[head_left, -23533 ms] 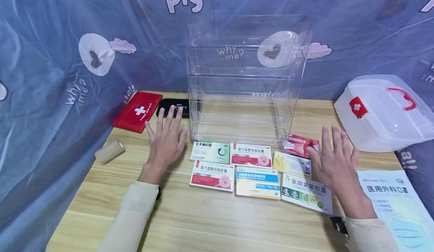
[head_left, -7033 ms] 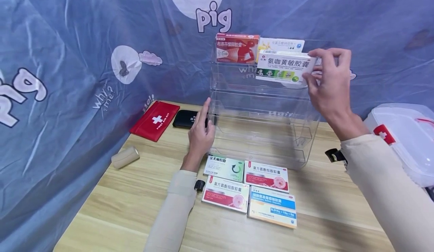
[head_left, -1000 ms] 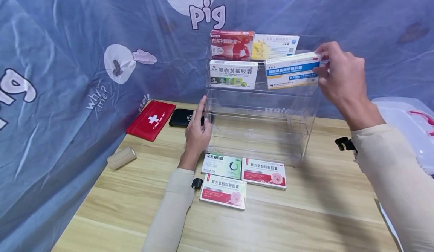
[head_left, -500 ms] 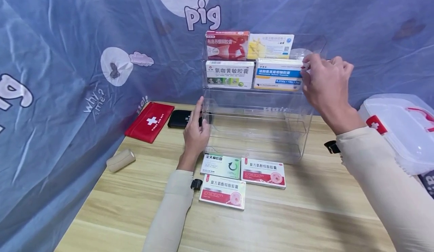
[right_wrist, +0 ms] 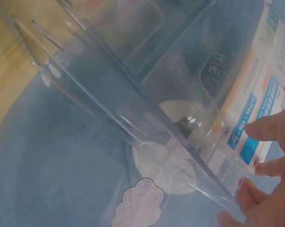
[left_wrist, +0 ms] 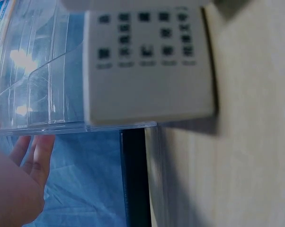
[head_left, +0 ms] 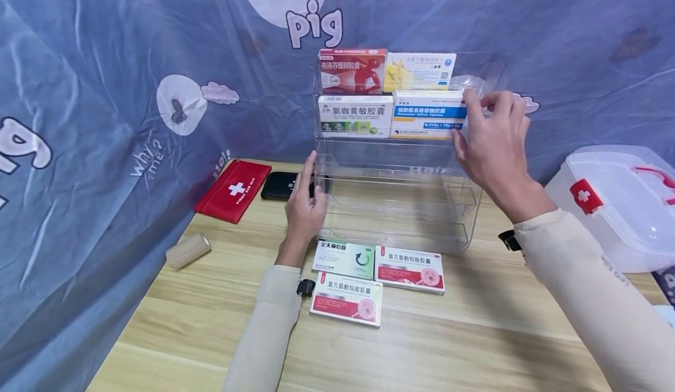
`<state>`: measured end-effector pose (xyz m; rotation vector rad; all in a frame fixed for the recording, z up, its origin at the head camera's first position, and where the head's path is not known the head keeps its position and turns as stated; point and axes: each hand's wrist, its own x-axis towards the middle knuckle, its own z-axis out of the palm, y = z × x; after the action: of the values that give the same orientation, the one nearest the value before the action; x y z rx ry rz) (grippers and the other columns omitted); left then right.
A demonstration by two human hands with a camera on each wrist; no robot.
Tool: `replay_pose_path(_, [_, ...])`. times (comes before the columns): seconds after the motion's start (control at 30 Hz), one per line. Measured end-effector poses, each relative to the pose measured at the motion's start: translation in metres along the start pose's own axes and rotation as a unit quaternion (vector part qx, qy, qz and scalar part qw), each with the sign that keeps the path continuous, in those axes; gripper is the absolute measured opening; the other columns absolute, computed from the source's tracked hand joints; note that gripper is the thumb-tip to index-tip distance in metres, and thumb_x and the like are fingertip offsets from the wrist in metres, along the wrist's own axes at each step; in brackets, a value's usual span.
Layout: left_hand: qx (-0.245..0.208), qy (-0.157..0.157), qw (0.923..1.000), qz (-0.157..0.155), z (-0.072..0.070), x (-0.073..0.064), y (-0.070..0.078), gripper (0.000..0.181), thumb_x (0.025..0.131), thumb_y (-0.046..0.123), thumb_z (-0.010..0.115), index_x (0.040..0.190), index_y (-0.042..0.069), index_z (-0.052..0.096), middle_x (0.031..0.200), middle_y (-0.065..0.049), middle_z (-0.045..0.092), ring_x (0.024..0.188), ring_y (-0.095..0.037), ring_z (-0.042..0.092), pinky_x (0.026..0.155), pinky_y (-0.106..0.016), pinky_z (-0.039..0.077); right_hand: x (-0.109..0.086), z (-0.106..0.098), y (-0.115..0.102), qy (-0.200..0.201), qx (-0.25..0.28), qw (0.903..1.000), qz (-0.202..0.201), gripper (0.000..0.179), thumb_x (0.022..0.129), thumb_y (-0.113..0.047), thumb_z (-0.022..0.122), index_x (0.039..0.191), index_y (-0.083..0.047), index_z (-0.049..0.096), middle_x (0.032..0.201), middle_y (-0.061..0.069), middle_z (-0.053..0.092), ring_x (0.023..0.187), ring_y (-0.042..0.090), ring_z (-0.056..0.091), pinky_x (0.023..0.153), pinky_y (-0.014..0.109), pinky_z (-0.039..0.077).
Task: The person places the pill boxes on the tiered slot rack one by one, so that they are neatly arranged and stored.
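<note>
A clear plastic display rack point(head_left: 390, 231) stands on the table. My left hand point(head_left: 306, 207) has its fingers straight along the rack's left side. My right hand point(head_left: 498, 137) pinches the right end of a blue-and-white medicine box point(head_left: 422, 116), thumb at the front and index finger at the top corner. That box stands on the second tier, beside a white-and-green medicine box point(head_left: 355, 116). Above them on the top tier are a red medicine box point(head_left: 353, 72) and a yellow-and-white one. Flat before the rack lie a green-and-white medicine box point(head_left: 343, 259) and two red-and-white medicine boxes point(head_left: 410, 270).
At the left are a red first aid pouch point(head_left: 234, 191), a black case point(head_left: 279, 186) and a tan bandage roll point(head_left: 188, 251). A white first aid box point(head_left: 622, 204) with a red clasp stands at the right. Blue patterned cloth hangs behind.
The blue-and-white medicine box has come off the table, where it lay earlier, onto the second tier. Since a second ago it has straightened and shifted left against its neighbour. The left hand stays at the rack.
</note>
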<state>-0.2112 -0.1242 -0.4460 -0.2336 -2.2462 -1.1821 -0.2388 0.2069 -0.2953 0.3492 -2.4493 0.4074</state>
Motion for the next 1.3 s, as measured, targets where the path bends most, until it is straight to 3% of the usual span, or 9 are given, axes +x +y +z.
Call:
replay_pose_path(0.2, [-0.001, -0.001, 1.0000, 0.001, -0.001, 0.000, 0.000, 0.079, 0.097, 0.009, 0.050, 0.170, 0.033, 0.032, 0.167, -0.005, 0.050, 0.056, -0.015, 0.041, 0.047, -0.026, 0.035, -0.008, -0.004, -0.005, -0.010, 0.013, 0.9999, 0.000, 0.078, 0.098, -0.013, 0.068, 0.168, -0.014, 0.033, 0.149, 0.036, 0.039, 0.136, 0.058, 0.036, 0.104, 0.074, 0.032])
replay_pose_path(0.3, [-0.002, -0.001, 1.0000, 0.002, -0.001, 0.000, 0.001, 0.078, 0.097, 0.009, 0.051, 0.170, 0.033, 0.033, 0.167, -0.005, 0.051, 0.057, -0.015, 0.041, 0.048, -0.026, 0.035, -0.017, -0.008, -0.010, 0.011, 0.030, 0.9994, -0.015, 0.076, 0.096, -0.009, 0.070, 0.164, -0.012, 0.037, 0.151, 0.036, 0.037, 0.138, 0.058, 0.035, 0.105, 0.075, 0.032])
replay_pose_path(0.47, [-0.001, 0.001, 1.0000, 0.003, 0.000, 0.000, 0.001, 0.079, 0.097, 0.009, 0.051, 0.170, 0.032, 0.033, 0.165, -0.006, 0.052, 0.057, -0.014, 0.042, 0.048, -0.026, 0.036, -0.044, -0.011, -0.018, 0.030, 0.048, 0.9976, -0.040, 0.059, 0.094, -0.004, 0.072, 0.149, -0.003, 0.052, 0.144, 0.037, 0.042, 0.125, 0.057, 0.044, 0.098, 0.074, 0.040])
replay_pose_path(0.57, [0.001, 0.002, 1.0000, 0.004, 0.000, 0.000, 0.002, 0.079, 0.097, 0.010, 0.051, 0.170, 0.032, 0.033, 0.165, -0.007, 0.052, 0.058, -0.013, 0.042, 0.048, -0.026, 0.036, -0.067, -0.010, -0.022, 0.018, 0.056, 0.9972, -0.046, 0.044, 0.094, -0.003, 0.072, 0.135, 0.002, 0.060, 0.130, 0.035, 0.051, 0.107, 0.049, 0.053, 0.085, 0.065, 0.049])
replay_pose_path(0.63, [0.001, 0.003, 1.0000, 0.004, 0.000, 0.000, 0.002, 0.078, 0.097, 0.009, 0.052, 0.170, 0.032, 0.033, 0.165, -0.007, 0.052, 0.058, -0.014, 0.042, 0.048, -0.026, 0.036, -0.084, -0.007, -0.023, -0.008, 0.059, 0.9970, -0.048, 0.032, 0.095, -0.005, 0.073, 0.125, 0.003, 0.064, 0.118, 0.030, 0.057, 0.094, 0.043, 0.058, 0.073, 0.057, 0.055])
replay_pose_path(0.73, [0.002, 0.006, 1.0000, 0.005, 0.000, 0.000, 0.001, 0.078, 0.097, 0.009, 0.052, 0.169, 0.031, 0.034, 0.166, -0.006, 0.052, 0.058, -0.014, 0.042, 0.048, -0.026, 0.036, -0.109, -0.002, -0.024, -0.082, 0.071, 0.9935, -0.036, 0.016, 0.097, -0.010, 0.073, 0.108, -0.001, 0.068, 0.098, 0.018, 0.067, 0.079, 0.031, 0.065, 0.063, 0.048, 0.056])
replay_pose_path(0.93, [0.005, 0.013, 0.9999, 0.008, 0.001, 0.000, 0.002, 0.078, 0.097, 0.009, 0.052, 0.169, 0.031, 0.035, 0.167, -0.005, 0.051, 0.060, -0.014, 0.044, 0.049, -0.025, 0.037, -0.147, 0.010, -0.018, -0.243, 0.102, 0.9643, 0.028, 0.016, 0.100, -0.020, 0.074, 0.088, -0.011, 0.068, 0.083, 0.003, 0.067, 0.072, 0.017, 0.063, 0.062, 0.036, 0.051])
replay_pose_path(1.2, [0.002, 0.013, 0.9999, 0.009, 0.001, 0.000, 0.002, 0.078, 0.097, 0.008, 0.052, 0.169, 0.031, 0.035, 0.168, -0.004, 0.050, 0.063, -0.016, 0.046, 0.049, -0.024, 0.037, -0.181, 0.030, -0.013, -0.339, 0.098, 0.9324, 0.077, 0.022, 0.099, -0.030, 0.075, 0.084, -0.016, 0.066, 0.074, -0.005, 0.062, 0.067, 0.013, 0.053, 0.061, 0.032, 0.043])
replay_pose_path(1.3, [0.001, 0.013, 0.9999, 0.006, 0.000, -0.001, 0.002, 0.078, 0.097, 0.008, 0.052, 0.169, 0.031, 0.035, 0.168, -0.004, 0.050, 0.066, -0.017, 0.047, 0.050, -0.024, 0.037, -0.190, 0.035, -0.013, -0.352, 0.094, 0.9274, 0.086, 0.027, 0.098, -0.033, 0.077, 0.082, -0.017, 0.062, 0.071, -0.004, 0.057, 0.065, 0.014, 0.050, 0.060, 0.032, 0.040])
